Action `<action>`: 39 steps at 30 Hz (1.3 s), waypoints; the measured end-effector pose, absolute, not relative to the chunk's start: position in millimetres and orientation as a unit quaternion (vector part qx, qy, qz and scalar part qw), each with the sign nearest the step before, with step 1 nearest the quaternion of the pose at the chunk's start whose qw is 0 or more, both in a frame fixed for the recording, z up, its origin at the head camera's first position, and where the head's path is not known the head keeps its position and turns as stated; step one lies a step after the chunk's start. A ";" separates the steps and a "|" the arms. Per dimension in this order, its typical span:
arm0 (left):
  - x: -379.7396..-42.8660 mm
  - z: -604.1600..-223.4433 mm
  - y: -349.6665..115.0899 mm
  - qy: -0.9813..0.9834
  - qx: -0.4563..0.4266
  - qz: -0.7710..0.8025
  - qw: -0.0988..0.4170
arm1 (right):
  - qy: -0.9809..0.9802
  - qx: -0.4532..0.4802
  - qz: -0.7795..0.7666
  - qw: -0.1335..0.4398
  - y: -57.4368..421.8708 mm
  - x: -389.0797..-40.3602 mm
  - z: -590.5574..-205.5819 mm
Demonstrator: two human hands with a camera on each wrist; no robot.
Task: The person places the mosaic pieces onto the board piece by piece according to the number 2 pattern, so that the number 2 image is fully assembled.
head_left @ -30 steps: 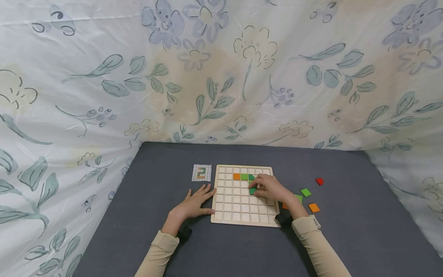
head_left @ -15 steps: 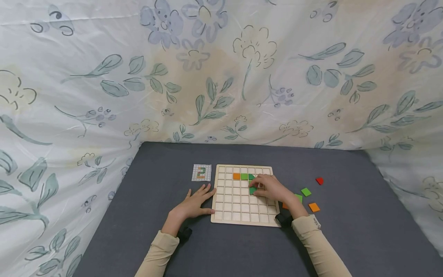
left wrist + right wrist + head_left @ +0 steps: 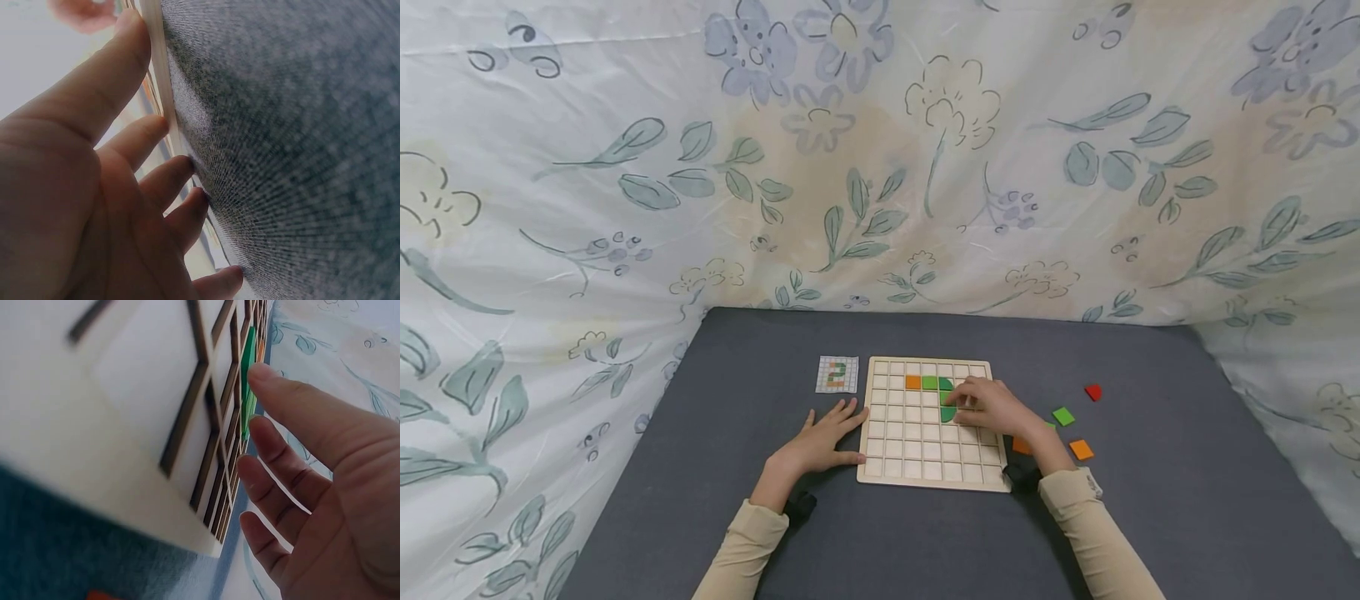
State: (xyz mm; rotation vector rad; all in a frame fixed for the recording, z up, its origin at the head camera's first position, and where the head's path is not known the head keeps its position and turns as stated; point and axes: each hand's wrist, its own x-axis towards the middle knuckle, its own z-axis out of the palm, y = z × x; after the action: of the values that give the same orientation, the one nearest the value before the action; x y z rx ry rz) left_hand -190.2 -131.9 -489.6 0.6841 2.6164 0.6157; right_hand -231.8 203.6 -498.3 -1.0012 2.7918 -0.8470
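Observation:
A wooden grid board (image 3: 917, 454) lies on the table. In its upper part an orange tile (image 3: 913, 382), a light green tile (image 3: 929, 382) and a dark green rounded tile (image 3: 945, 384) form a row. Below the row's right end are another light green tile (image 3: 944, 398) and a dark green rounded tile (image 3: 948, 414). My right hand (image 3: 992, 406) is over the board, fingertips right at these green tiles, with nothing pinched; in the right wrist view its thumb (image 3: 265, 375) overlaps a green tile (image 3: 247, 359). My left hand (image 3: 816, 442) is spread, fingertips touching the board's left edge (image 3: 164, 81).
A small pattern card (image 3: 837, 375) lies left of the board. On the dark grey table (image 3: 850, 542), to the right, are loose tiles: red (image 3: 1093, 392), light green (image 3: 1063, 417), orange (image 3: 1081, 450), and another orange (image 3: 1021, 446) partly hidden by the right wrist. A floral cloth (image 3: 880, 250) hangs behind.
My right hand has shifted slightly right, its fingers drawing back from the green tiles, so the light green and lower dark green tiles show more. My left hand has stayed in place.

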 end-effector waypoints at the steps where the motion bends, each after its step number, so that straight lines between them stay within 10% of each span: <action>1: -190.3 -489.6 -131.9 0.927 0.243 0.218 0.183 | 0.906 -0.322 -0.273 0.028 204.8 -231.8 -498.4; 39: -189.2 -489.7 -132.2 0.927 0.242 0.221 0.183 | 0.934 -0.206 -0.292 0.023 268.5 -217.7 -495.3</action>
State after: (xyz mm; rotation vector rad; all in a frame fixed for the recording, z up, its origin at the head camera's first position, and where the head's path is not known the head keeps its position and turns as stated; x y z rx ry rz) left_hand -189.2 -132.2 -489.7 0.6830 2.6157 0.6238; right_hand -217.7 268.5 -495.3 -0.6378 2.8914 -0.9028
